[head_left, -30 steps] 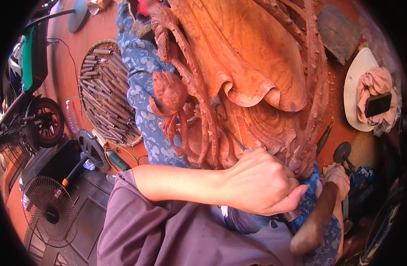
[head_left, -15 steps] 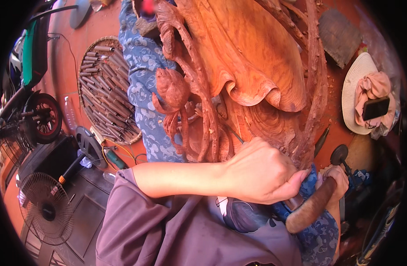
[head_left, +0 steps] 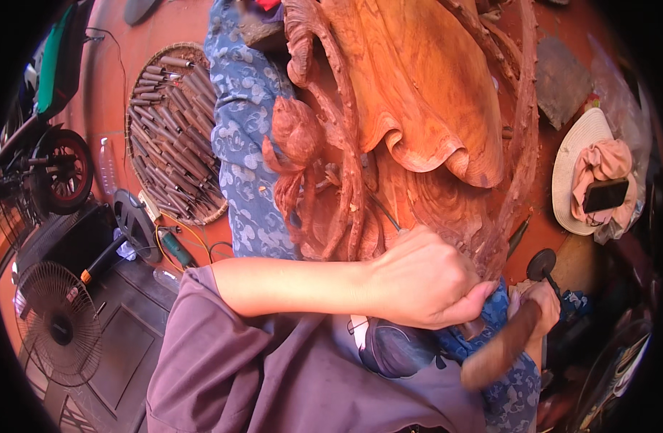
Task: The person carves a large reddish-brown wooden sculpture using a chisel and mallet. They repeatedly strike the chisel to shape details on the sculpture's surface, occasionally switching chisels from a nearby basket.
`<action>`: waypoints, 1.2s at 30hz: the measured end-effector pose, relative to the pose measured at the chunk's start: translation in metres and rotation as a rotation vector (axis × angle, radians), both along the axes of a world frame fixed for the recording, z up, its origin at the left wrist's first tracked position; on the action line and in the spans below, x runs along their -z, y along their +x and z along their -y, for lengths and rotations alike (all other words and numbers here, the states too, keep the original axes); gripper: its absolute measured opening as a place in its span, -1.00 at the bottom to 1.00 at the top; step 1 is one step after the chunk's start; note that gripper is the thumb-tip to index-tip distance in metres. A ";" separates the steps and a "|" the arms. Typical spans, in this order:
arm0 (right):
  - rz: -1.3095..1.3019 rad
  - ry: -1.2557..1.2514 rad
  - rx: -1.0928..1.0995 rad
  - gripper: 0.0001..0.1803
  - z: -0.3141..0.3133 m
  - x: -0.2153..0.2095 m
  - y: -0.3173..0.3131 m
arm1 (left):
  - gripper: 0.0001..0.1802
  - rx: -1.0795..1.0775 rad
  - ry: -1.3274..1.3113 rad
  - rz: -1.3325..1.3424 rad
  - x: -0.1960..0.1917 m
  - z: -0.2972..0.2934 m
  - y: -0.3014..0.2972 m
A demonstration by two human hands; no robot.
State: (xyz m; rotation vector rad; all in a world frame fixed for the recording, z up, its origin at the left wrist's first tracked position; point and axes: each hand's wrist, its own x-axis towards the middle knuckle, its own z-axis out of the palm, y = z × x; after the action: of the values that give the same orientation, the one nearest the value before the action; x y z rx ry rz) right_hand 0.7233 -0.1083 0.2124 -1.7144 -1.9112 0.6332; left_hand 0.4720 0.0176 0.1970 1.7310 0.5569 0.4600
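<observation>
Orange-red floor (head_left: 174, 25), black fan (head_left: 60, 330), dark panelled surface (head_left: 133, 335), perhaps furniture

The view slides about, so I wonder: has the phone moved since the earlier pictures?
No: judged against the hat, the phone keeps its spot on the pink cloth.

legible text: none | fan (head_left: 48, 353): small pale mark on the dark hub (head_left: 60, 330), apparently lettering, too small and soft to read | numbers, signs, brands: none readable
</observation>
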 end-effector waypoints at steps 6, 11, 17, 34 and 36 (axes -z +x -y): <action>-0.019 0.003 -0.034 -0.72 -0.001 0.001 0.001 | -0.62 0.095 0.010 -0.054 0.006 -0.003 -0.005; -0.135 0.039 -0.023 -0.71 -0.003 0.007 0.019 | -0.58 0.217 0.140 0.074 -0.022 0.016 -0.007; -0.506 0.013 0.239 -0.69 0.039 0.031 0.029 | -0.50 0.365 0.009 0.005 -0.059 0.054 0.000; -0.856 -0.028 0.374 -0.63 0.155 0.176 0.081 | -0.69 0.257 -0.233 -0.487 -0.061 0.058 -0.137; -0.844 -0.006 0.371 -0.62 0.158 0.179 0.084 | -0.69 0.028 -0.114 -0.680 -0.053 0.054 -0.166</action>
State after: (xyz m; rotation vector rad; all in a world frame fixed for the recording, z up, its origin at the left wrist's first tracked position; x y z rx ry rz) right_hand 0.8069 -0.2662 0.0331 -1.4100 -0.9821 1.0004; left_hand 0.3063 -0.0359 0.2499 1.7639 1.0144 -0.1993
